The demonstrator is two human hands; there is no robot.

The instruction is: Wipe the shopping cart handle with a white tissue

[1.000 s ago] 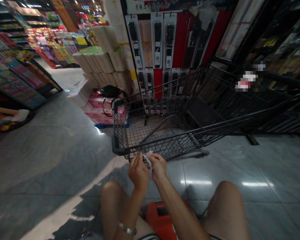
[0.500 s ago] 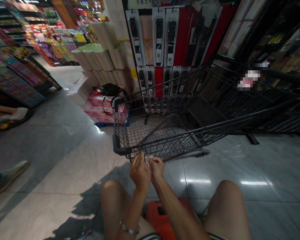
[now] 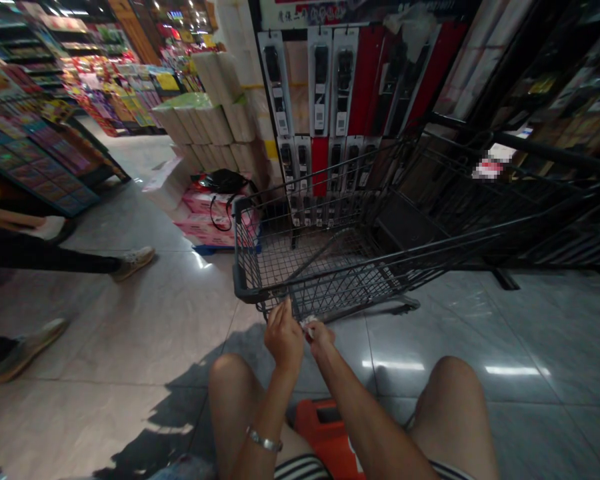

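Observation:
A dark wire shopping cart stands in front of me, its basket showing bare mesh. At its near lower edge is my left hand, fingers bent and pressed together; what they hold, if anything, is hidden. Just right of it my right hand pinches a small whitish crumpled piece, too small to name. The two hands are close together, above the floor between my knees. An orange case lies below my forearms.
Pink boxes with a black bag on top stand left of the cart. Behind it hangs a rack of packaged straps. A person's legs and shoes are at the left. Paper rolls are stacked behind the boxes.
A person's dark trouser leg and second shoe have come into view from the left. My right hand has moved slightly right and down, and the whitish piece shows more clearly.

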